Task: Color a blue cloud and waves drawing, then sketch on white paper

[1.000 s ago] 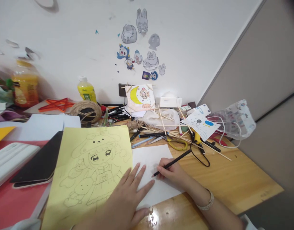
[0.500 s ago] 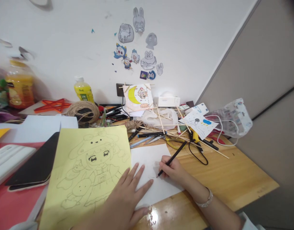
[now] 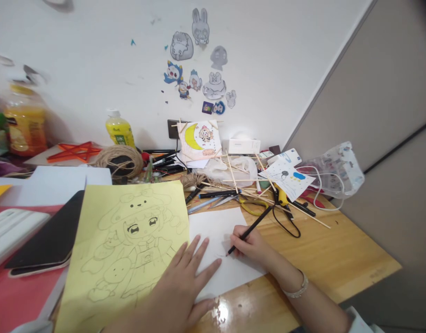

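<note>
A black pencil (image 3: 252, 228) is gripped in my right hand (image 3: 248, 245), its tip touching a white sheet of paper (image 3: 218, 226). Faint short marks show on the sheet near the tip. My left hand (image 3: 185, 280) lies flat with fingers spread, across the left part of the white sheet and the edge of a yellow sheet (image 3: 180, 199). That yellow sheet carries a line drawing (image 3: 143, 231) of a character in a dog-eared hat, holding a plush toy; its lower part is hidden by my left hand and forearm.
Behind the sheets lie pens, thin wooden sticks (image 3: 230, 171), yellow-handled scissors (image 3: 254, 207) and a twine roll (image 3: 117, 162). Two drink bottles (image 3: 119, 129) stand by the wall. Left are a black tablet-like slab (image 3: 46, 236) and a white device (image 3: 16, 233). A plastic bag (image 3: 345, 171) sits at right.
The pencil tip has shifted very slightly left, and its top end leans a little further right. The left hand stays in place. The whole view has moved slightly.
</note>
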The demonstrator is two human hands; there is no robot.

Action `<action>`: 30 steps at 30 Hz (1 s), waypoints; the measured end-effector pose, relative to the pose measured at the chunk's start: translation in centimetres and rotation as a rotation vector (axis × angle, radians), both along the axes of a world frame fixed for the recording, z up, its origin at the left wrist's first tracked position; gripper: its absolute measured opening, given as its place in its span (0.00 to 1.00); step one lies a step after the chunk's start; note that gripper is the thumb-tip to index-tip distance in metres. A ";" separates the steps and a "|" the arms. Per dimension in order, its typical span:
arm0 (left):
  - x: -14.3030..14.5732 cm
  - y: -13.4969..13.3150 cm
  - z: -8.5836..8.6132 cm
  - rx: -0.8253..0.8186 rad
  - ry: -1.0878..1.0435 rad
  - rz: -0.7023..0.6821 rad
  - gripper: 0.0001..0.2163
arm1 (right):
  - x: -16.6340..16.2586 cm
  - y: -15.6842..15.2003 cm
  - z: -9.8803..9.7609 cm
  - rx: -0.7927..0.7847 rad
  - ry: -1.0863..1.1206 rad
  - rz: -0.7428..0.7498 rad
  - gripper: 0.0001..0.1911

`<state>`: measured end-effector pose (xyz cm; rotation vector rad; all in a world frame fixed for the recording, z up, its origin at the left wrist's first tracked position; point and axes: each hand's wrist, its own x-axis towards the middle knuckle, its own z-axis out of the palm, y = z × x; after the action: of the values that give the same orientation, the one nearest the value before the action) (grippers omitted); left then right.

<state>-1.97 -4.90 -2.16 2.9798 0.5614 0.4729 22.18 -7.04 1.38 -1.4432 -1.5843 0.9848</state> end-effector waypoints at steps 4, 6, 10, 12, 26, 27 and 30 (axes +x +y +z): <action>0.0 0.1 0.0 -0.005 -0.011 -0.003 0.31 | 0.2 0.0 0.0 0.036 -0.032 -0.033 0.18; 0.0 0.1 0.0 -0.008 -0.014 -0.003 0.31 | 0.2 0.1 -0.1 0.045 -0.027 -0.052 0.18; 0.0 -0.1 0.0 -0.006 -0.019 0.000 0.31 | 0.4 0.1 -0.2 0.024 -0.006 -0.039 0.17; -0.1 -0.1 0.0 -0.003 -0.020 0.003 0.31 | 0.5 0.2 -0.2 0.026 -0.024 -0.038 0.17; 0.0 0.0 -0.1 -0.006 -0.005 0.008 0.31 | 1.2 0.3 0.1 0.020 -0.047 -0.073 0.17; 0.0 0.0 -0.1 -0.006 -0.008 0.006 0.32 | 1.3 0.3 0.1 0.021 -0.039 -0.079 0.17; -0.1 0.0 -0.2 -0.007 -0.013 0.002 0.32 | 1.3 0.3 0.2 0.009 -0.031 -0.072 0.17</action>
<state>-2.03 -4.94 -2.32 2.9677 0.5637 0.4884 23.50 -6.79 1.54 -1.5047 -1.5463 0.9165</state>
